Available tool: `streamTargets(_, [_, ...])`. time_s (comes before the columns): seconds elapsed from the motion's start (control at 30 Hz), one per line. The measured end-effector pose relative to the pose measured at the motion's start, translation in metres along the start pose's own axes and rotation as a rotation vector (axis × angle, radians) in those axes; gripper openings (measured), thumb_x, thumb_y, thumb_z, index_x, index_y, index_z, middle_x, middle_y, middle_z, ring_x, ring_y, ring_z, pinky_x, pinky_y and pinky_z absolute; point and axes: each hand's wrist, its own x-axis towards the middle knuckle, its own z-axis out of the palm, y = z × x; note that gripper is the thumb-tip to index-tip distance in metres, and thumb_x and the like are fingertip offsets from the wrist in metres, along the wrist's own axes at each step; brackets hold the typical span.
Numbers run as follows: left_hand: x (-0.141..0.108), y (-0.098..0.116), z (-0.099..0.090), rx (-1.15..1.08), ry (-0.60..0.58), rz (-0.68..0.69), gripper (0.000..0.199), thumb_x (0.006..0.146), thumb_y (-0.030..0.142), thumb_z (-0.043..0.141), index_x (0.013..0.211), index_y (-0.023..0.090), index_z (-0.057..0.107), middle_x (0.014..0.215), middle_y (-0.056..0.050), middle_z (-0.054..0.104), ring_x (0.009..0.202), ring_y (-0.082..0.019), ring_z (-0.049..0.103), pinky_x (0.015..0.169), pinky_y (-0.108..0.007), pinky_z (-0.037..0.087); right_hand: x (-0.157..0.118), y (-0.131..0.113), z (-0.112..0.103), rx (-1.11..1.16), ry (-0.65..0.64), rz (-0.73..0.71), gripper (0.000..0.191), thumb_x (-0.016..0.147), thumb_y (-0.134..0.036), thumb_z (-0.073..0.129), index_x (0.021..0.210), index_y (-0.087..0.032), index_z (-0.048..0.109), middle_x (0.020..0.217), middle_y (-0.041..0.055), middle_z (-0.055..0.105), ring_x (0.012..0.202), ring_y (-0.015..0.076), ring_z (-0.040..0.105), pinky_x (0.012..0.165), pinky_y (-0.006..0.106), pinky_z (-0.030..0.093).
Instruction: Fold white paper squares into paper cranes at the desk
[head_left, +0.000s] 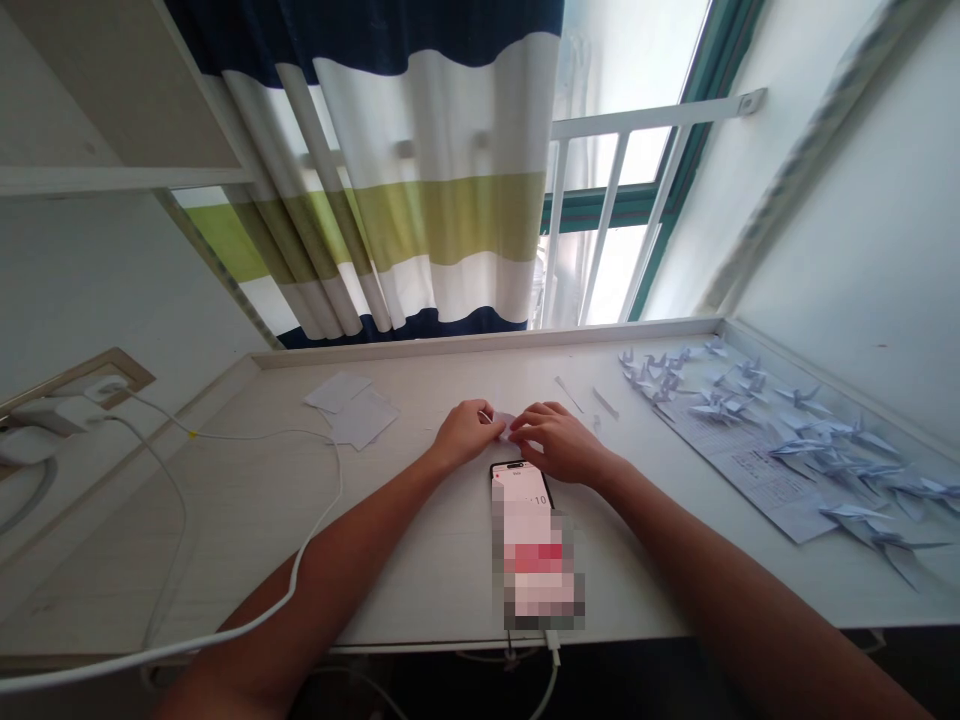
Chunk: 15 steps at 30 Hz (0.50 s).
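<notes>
My left hand (463, 435) and my right hand (559, 443) meet above the middle of the white desk (247, 520). Between their fingertips, both hands pinch a small folded piece of white paper (504, 426), which is partly hidden by my fingers. Just below my hands lies a smartphone (529, 540), screen up, with its display blurred out. Its top edge is close to my right hand. Several folded paper cranes (806, 425) lie to the right on a printed sheet (739, 465).
Loose white paper squares (354, 412) lie left of my hands, and thin paper strips (589, 398) lie beyond them. A white charging cable (315, 560) runs from a wall socket (97, 395) across the desk, under my left arm. A curtained window stands behind the desk.
</notes>
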Motion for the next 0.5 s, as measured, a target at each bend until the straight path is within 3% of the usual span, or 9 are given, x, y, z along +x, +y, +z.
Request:
streamTargets(0.13, [0.004, 0.003, -0.006, -0.018, -0.053, 0.024, 0.018, 0.083, 0.036, 0.065, 0.090, 0.019, 0.065, 0.073, -0.002, 0.076, 0.070, -0.019, 0.071, 0.069, -0.028, 0.050, -0.001, 0.004, -0.002, 0.017, -0.035, 0.001, 0.026, 0.090, -0.019, 0.060, 0.107, -0.025, 0.078, 0.115, 0.0066, 0.076, 0.111, 0.0266, 0.065, 0.103, 0.047, 0.043])
streamTargets(0.27, [0.009, 0.012, -0.012, 0.118, -0.078, 0.094, 0.023, 0.082, 0.041, 0.066, 0.094, 0.020, 0.066, 0.074, -0.002, 0.076, 0.070, -0.020, 0.070, 0.068, -0.029, 0.049, 0.000, 0.004, 0.001, 0.015, -0.029, -0.004, 0.025, 0.095, -0.020, 0.056, 0.106, -0.023, 0.078, 0.117, 0.0068, 0.076, 0.114, 0.0260, 0.066, 0.105, 0.046, 0.043])
streamTargets(0.5, [0.014, 0.024, -0.018, 0.376, -0.044, 0.200, 0.025, 0.080, 0.023, 0.063, 0.104, 0.025, 0.067, 0.095, -0.003, 0.076, 0.081, -0.021, 0.068, 0.067, -0.028, 0.048, 0.000, 0.005, 0.002, -0.030, 0.002, 0.012, 0.024, 0.096, -0.020, 0.056, 0.103, -0.023, 0.078, 0.111, 0.0078, 0.078, 0.115, 0.0284, 0.064, 0.102, 0.048, 0.044])
